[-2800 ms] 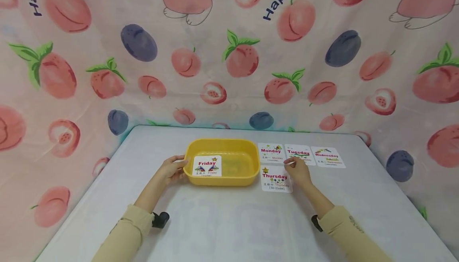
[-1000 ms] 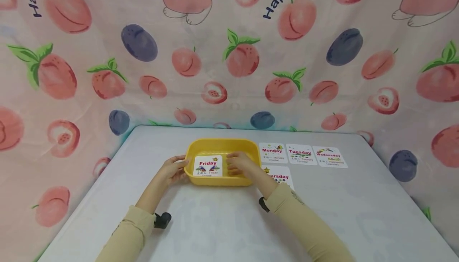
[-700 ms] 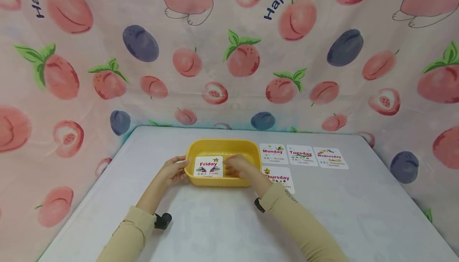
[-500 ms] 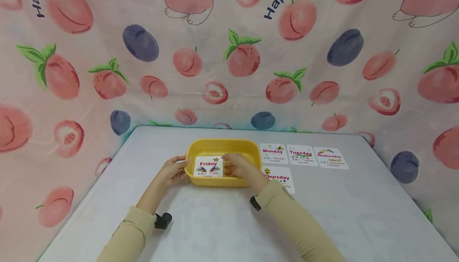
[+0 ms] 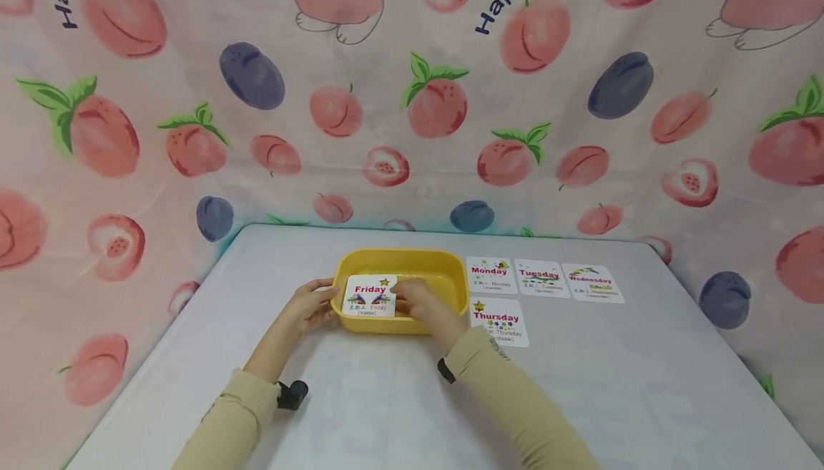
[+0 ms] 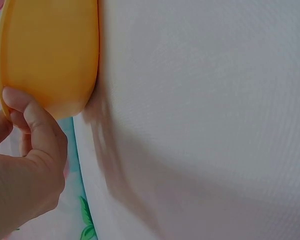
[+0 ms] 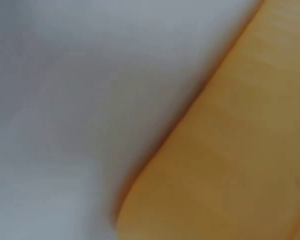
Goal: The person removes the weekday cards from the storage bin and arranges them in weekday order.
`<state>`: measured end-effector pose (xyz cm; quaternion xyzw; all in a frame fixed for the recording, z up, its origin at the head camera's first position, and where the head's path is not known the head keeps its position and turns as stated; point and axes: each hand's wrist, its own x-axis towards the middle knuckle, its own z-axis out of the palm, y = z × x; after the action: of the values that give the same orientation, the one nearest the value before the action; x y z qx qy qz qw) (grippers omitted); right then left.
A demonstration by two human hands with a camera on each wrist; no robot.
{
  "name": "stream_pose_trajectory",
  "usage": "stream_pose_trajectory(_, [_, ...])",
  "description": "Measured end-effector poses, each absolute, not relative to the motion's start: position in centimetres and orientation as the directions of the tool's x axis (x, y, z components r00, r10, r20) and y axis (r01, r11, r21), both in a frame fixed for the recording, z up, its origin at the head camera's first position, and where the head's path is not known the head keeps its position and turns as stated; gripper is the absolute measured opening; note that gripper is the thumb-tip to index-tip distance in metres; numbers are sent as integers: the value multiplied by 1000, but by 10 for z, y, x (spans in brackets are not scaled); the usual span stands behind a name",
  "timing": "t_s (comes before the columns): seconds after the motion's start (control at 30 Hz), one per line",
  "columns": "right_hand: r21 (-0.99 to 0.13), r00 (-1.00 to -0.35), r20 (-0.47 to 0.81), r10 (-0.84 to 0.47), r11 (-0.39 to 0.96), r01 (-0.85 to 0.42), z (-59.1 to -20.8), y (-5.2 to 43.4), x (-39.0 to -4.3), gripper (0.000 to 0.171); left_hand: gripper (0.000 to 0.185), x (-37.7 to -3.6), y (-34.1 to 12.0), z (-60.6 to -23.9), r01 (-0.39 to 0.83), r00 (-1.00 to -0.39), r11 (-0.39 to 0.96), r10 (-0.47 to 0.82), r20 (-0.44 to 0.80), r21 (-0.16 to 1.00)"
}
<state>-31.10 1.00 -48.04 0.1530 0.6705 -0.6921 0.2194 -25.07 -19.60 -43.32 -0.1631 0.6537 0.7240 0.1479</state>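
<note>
A yellow plastic tub point(image 5: 438, 264) stands on the white table point(image 5: 386, 398). My left hand point(image 5: 312, 302) grips the tub's left end; the left wrist view shows its fingers point(image 6: 37, 125) curled round the yellow tub point(image 6: 50, 50). My right hand point(image 5: 420, 303) reaches into the tub and pinches the right edge of the "Friday" card point(image 5: 370, 295), which is tilted up off the bottom. The right wrist view shows only the blurred tub wall point(image 7: 230, 165) and the table point(image 7: 80, 90).
Three cards lie in a row right of the tub: "Monday" point(image 5: 490, 275), "Tuesday" point(image 5: 540, 278), "Wednesday" point(image 5: 591, 282). A "Thursday" card point(image 5: 498, 322) lies below Monday. A fruit-print cloth point(image 5: 412, 98) hangs behind and beside the table.
My right hand left the Tuesday card, crossed into the tub and took hold of the Friday card, which has lifted slightly. The left hand stayed on the tub.
</note>
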Motion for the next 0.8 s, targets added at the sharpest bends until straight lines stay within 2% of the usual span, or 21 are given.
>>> stream_pose_trajectory(0.17, [-921,-928,-373,-9,123,369,-444,3,-278,39,45,-252,-195,-434,-428,-903,-88,-2,-430,900])
stream_pose_trajectory(0.37, [-930,-967,-243,82,265,256,-445,-1,-273,39,44,-252,-195,-438,-424,-905,-82,1,-425,902])
stream_pose_trajectory(0.6, [-934,-979,-174,108,299,199,-444,-3,-269,34,46,-251,-197,-439,-416,-909,-92,10,-417,905])
stream_pose_trajectory(0.8, [-930,-973,-144,179,311,195,-444,-4,-271,30,45,-251,-198,-437,-420,-907,-81,8,-420,904])
